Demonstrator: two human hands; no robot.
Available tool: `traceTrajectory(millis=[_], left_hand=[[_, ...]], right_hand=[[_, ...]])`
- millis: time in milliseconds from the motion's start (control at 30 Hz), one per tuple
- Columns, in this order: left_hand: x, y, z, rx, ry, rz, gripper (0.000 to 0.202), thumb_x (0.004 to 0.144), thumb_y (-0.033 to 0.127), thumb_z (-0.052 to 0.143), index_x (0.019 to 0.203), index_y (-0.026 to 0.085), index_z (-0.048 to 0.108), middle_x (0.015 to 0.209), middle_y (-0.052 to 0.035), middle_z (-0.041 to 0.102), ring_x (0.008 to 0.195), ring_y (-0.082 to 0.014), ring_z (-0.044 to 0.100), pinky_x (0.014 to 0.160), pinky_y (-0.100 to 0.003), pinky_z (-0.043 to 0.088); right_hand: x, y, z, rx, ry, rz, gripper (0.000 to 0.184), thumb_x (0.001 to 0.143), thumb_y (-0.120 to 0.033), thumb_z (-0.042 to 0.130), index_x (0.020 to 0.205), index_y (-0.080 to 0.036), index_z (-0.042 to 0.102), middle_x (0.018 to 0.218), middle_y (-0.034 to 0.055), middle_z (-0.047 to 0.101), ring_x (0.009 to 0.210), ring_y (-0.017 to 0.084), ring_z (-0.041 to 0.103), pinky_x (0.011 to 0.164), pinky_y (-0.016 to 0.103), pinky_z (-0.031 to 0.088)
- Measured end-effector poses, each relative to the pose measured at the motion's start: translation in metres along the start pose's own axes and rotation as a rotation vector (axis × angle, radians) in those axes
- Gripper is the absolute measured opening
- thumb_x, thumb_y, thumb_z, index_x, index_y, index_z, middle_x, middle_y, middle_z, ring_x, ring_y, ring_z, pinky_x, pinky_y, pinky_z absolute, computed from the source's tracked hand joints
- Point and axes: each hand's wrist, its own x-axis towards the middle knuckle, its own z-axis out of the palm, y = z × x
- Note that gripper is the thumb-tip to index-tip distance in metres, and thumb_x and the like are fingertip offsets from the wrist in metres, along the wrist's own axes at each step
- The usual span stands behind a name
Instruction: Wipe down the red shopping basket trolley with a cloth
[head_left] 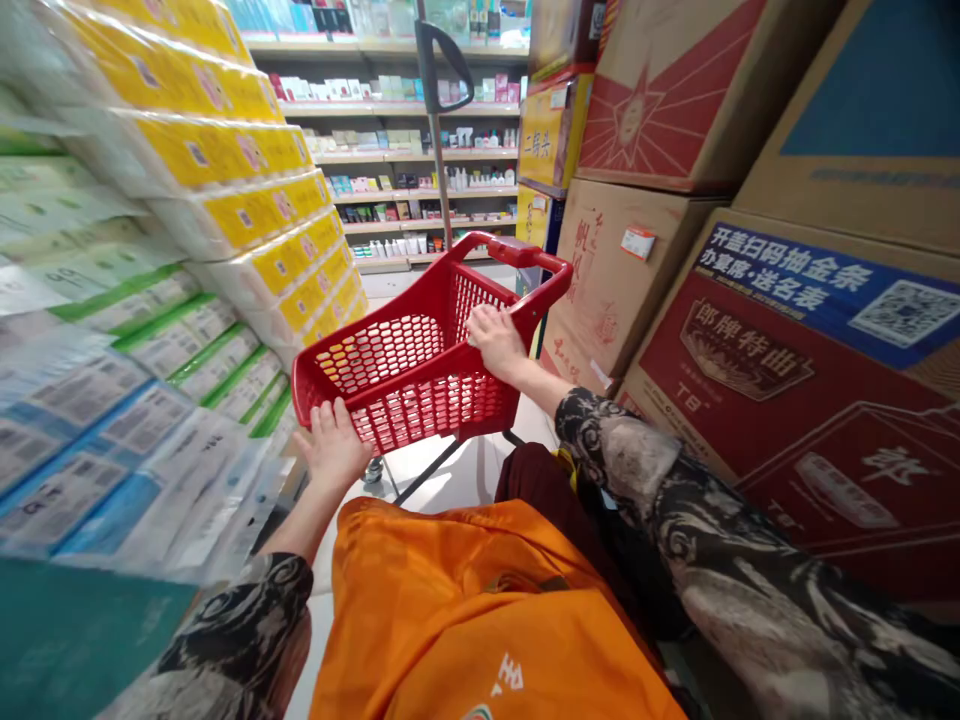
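"Firstly, state the position of the red cart (409, 382)."

"Centre of the frame, on the white tiled floor (491, 465). Perforated basket, moulded handle (508, 250) at its upper right. One caster (373, 470) shows below the lower left corner."

"Condition of the left grip?"

"The left hand (334, 442) lies on the cart's rim at the lower left corner, fingers spread and pointing up the frame. Contact noted; whether it closes round the rim, I cannot tell."

"And the right?"

"The right hand (496, 340) is on the near rim, right of centre, fingers over the edge and partly bent. The underside is hidden, so a firm hold cannot be confirmed either."

"Surroundings, left side?"

"Yellow-and-white packs (259, 200) stacked from the upper left towards the centre; green-edged packs (210, 365) below them, and blue-edged packs (112, 450) nearest the left hand, slightly blurred."

"Right side?"

"Stacked cartons: a brown carton (604, 260) just beyond the right hand, and a red printed carton (787, 400) at the right edge."

"Background and foreground?"

"Stocked shelves (375, 158) at top centre, a grey loop-handled pole (442, 190) before them. An orange garment (480, 610) fills the bottom centre, patterned sleeves (637, 460) on either side."
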Motion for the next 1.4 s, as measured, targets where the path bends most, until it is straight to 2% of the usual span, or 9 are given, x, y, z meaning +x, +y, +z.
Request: traceTrajectory(millis=[100, 200, 433, 600, 667, 867, 1033, 1167, 1400], left_hand=[[-0.009, 0.009, -0.001, 0.037, 0.009, 0.039, 0.078, 0.075, 0.029, 0.046, 0.142, 0.002, 0.015, 0.149, -0.0225, 0.021, 0.138, -0.0325, 0.014, 0.107, -0.060, 0.014], [-0.017, 0.020, -0.004, 0.059, -0.014, 0.061, 0.079, 0.076, 0.032, 0.045, 0.142, 0.001, 0.016, 0.148, -0.0228, 0.021, 0.138, -0.0325, 0.016, 0.107, -0.060, 0.016], [-0.033, 0.055, -0.008, 0.065, -0.008, 0.164, 0.074, 0.076, 0.031, 0.045, 0.141, 0.002, 0.022, 0.148, -0.0212, 0.024, 0.137, -0.0306, 0.020, 0.109, -0.056, 0.017], [-0.043, 0.078, -0.008, 0.051, 0.016, 0.262, 0.068, 0.078, 0.026, 0.043, 0.140, 0.004, 0.025, 0.148, -0.0193, 0.026, 0.137, -0.0273, 0.023, 0.109, -0.055, 0.017], [-0.043, 0.081, -0.009, 0.034, -0.002, 0.274, 0.068, 0.078, 0.025, 0.042, 0.140, 0.004, 0.025, 0.147, -0.0192, 0.028, 0.136, -0.0261, 0.025, 0.110, -0.055, 0.016], [-0.036, 0.073, -0.008, 0.034, -0.082, 0.242, 0.071, 0.076, 0.026, 0.046, 0.140, 0.006, 0.023, 0.144, -0.0196, 0.033, 0.136, -0.0280, 0.026, 0.108, -0.060, 0.016], [-0.034, 0.075, -0.015, 0.027, -0.117, 0.234, 0.072, 0.073, 0.027, 0.047, 0.139, 0.007, 0.026, 0.143, -0.0198, 0.036, 0.134, -0.0288, 0.029, 0.107, -0.060, 0.018], [-0.042, 0.080, -0.025, 0.020, -0.120, 0.266, 0.070, 0.072, 0.029, 0.047, 0.137, 0.010, 0.031, 0.135, -0.0187, 0.046, 0.126, -0.0290, 0.040, 0.107, -0.058, 0.020], [-0.061, 0.099, -0.027, -0.011, -0.103, 0.363, 0.075, 0.071, 0.031, 0.050, 0.139, 0.008, 0.027, 0.138, -0.0179, 0.042, 0.129, -0.0285, 0.036, 0.108, -0.053, 0.022]], right_hand=[[-0.011, -0.044, 0.021, 0.066, -0.020, -0.079, 0.038, 0.092, -0.019, 0.038, 0.129, -0.012, 0.047, 0.144, 0.0135, 0.036, 0.136, 0.025, 0.023, 0.112, 0.049, 0.018], [-0.022, -0.068, 0.035, 0.122, 0.015, -0.101, 0.039, 0.093, -0.020, 0.035, 0.130, -0.012, 0.045, 0.145, 0.0125, 0.035, 0.137, 0.025, 0.020, 0.111, 0.049, 0.018], [-0.035, -0.048, 0.035, 0.242, 0.070, 0.116, 0.042, 0.089, -0.015, 0.040, 0.131, -0.010, 0.045, 0.147, 0.0142, 0.031, 0.138, 0.024, 0.017, 0.111, 0.048, 0.020], [-0.047, -0.070, 0.044, 0.294, 0.115, -0.119, 0.039, 0.090, -0.019, 0.039, 0.127, -0.010, 0.050, 0.143, 0.0136, 0.038, 0.138, 0.023, 0.019, 0.113, 0.044, 0.020], [-0.050, -0.075, 0.045, 0.294, 0.109, -0.137, 0.039, 0.090, -0.020, 0.040, 0.127, -0.011, 0.050, 0.143, 0.0115, 0.039, 0.137, 0.024, 0.021, 0.112, 0.043, 0.022], [-0.049, -0.056, 0.036, 0.342, 0.032, 0.069, 0.044, 0.086, -0.012, 0.042, 0.130, -0.010, 0.047, 0.144, 0.0141, 0.036, 0.137, 0.024, 0.022, 0.110, 0.044, 0.026], [-0.058, -0.068, 0.041, 0.416, 0.017, -0.019, 0.045, 0.085, -0.014, 0.045, 0.130, -0.008, 0.047, 0.145, 0.0151, 0.034, 0.138, 0.024, 0.019, 0.112, 0.043, 0.023], [-0.059, -0.076, 0.047, 0.479, 0.018, 0.023, 0.048, 0.081, -0.007, 0.044, 0.128, -0.004, 0.047, 0.143, 0.0180, 0.035, 0.138, 0.024, 0.016, 0.114, 0.043, 0.018], [-0.058, -0.053, 0.046, 0.536, 0.017, 0.012, 0.051, 0.075, -0.003, 0.043, 0.126, -0.002, 0.049, 0.141, 0.0180, 0.038, 0.138, 0.023, 0.018, 0.115, 0.042, 0.017]])
